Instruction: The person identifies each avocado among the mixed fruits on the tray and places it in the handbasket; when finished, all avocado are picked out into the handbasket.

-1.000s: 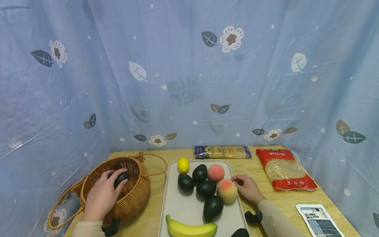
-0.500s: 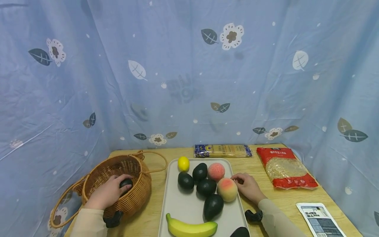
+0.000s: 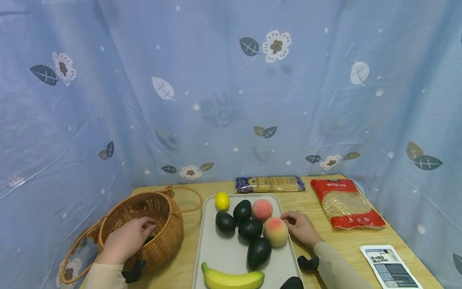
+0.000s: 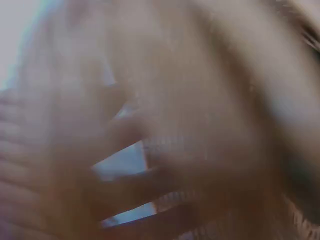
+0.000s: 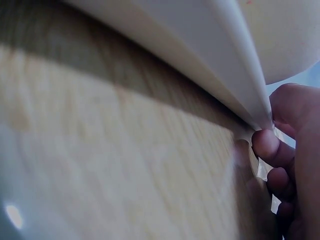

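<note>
My left hand [image 3: 126,239] is inside the brown wicker basket [image 3: 167,237], its fingers loosely bent. Just under the fingers shows a bit of a dark green avocado [image 3: 148,240], mostly hidden by hand and basket wall. The left wrist view is badly blurred, with gaps between the fingers. At the right edge of the beige tray [image 3: 225,257], my right hand [image 3: 301,228] pinches the rim with thumb and fingertips. Beside it on the tray lies a peach [image 3: 276,231]. Several avocados [image 3: 259,253], a pink round fruit [image 3: 262,210], a lemon [image 3: 222,201] and a banana [image 3: 232,278] share the tray.
Behind the tray lies a long noodle packet [image 3: 270,184]. A red bag [image 3: 346,204] sits at the back right, with a white and dark flat packet [image 3: 390,267] nearer. Blue patterned curtain [image 3: 231,100] encloses the wooden table [image 3: 191,241].
My left hand has lowered into the basket with the avocado, and its fingers have come off it. The right hand stays at the tray's rim. The head view has shifted slightly.
</note>
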### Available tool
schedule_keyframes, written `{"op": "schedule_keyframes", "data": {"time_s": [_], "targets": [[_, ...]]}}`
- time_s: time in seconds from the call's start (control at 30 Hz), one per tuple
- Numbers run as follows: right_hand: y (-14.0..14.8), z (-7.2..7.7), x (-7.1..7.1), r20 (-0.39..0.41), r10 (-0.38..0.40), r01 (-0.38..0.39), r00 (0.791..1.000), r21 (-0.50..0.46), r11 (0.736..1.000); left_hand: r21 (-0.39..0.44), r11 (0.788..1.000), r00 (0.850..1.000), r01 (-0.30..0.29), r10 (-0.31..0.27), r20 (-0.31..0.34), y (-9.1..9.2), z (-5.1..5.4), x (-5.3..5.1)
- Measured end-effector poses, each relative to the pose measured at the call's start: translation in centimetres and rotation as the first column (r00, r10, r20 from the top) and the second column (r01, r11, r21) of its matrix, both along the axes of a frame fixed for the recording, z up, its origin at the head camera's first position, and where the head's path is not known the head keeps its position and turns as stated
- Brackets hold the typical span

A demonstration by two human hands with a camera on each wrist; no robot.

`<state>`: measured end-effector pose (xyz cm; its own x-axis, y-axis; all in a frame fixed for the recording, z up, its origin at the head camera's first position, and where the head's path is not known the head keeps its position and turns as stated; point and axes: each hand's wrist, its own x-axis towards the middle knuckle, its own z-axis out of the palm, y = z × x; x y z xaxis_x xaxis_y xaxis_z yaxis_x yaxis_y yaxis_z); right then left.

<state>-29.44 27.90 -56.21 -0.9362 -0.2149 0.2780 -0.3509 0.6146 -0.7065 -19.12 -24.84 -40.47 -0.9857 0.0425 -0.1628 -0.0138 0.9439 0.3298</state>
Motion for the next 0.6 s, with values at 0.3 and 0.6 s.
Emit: {"op": "schedule_keyframes", "data": {"time_s": [0.3, 0.6], "targets": [[0.3, 0.0, -0.5, -0.02, -0.016, 0.016, 1.0, 0.022, 1.0, -0.041, 0.983, 0.942, 0.178, -0.182, -0.283, 6.1, 4.7, 3.4], [0.0, -0.3, -0.1, -0.039, 0.011, -0.011, 0.999, 0.009, 1.0, -0.068, 0.943, 0.901, 0.326, -0.331, -0.281, 13.2, 2.4, 1.5]]}}
